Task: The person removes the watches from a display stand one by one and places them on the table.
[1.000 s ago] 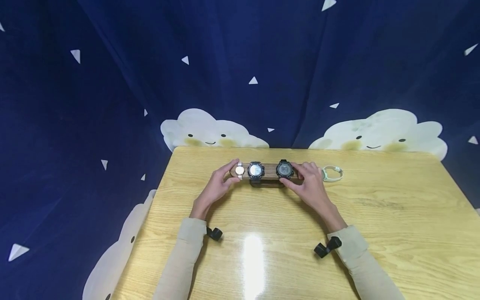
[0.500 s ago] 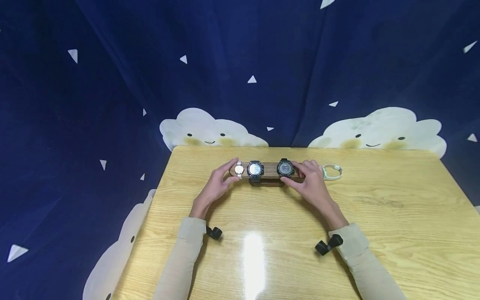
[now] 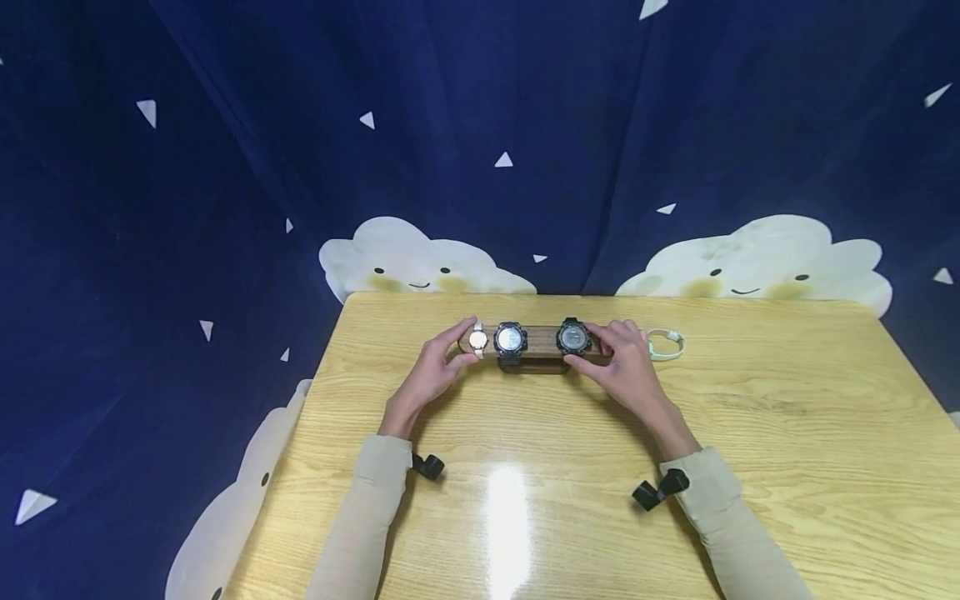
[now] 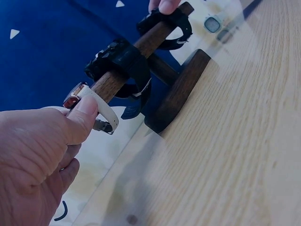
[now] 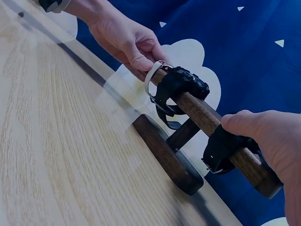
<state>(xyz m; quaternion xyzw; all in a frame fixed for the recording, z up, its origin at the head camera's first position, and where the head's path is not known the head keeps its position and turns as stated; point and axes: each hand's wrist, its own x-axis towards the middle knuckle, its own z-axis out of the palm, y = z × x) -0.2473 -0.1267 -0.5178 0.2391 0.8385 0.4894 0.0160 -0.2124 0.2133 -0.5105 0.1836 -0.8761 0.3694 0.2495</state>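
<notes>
A dark wooden watch stand (image 3: 542,342) holds three watches on its raised crossbar. At its left end, my left hand (image 3: 429,371) pinches a small white-strapped wristwatch (image 3: 477,340) between thumb and fingers. Beside it sits a chunky black wristwatch (image 3: 511,339), which neither hand touches. My right hand (image 3: 628,371) grips a second black wristwatch (image 5: 221,149) toward the bar's right end; in the right wrist view my thumb (image 5: 237,123) lies against it. The left wrist view shows the straps looped around the crossbar (image 4: 109,85), above the stand's base (image 4: 181,92).
A pale looped watch (image 3: 666,345) lies on the wooden table (image 3: 765,433) just right of the stand. Behind the table's back edge hangs a dark blue curtain (image 3: 450,167) with cloud prints. Each cuff carries a small black camera mount (image 3: 660,490).
My right hand has slid slightly rightward along the crossbar with the black wristwatch, widening the gap to the middle one. The left hand stays on the white-strapped wristwatch.
</notes>
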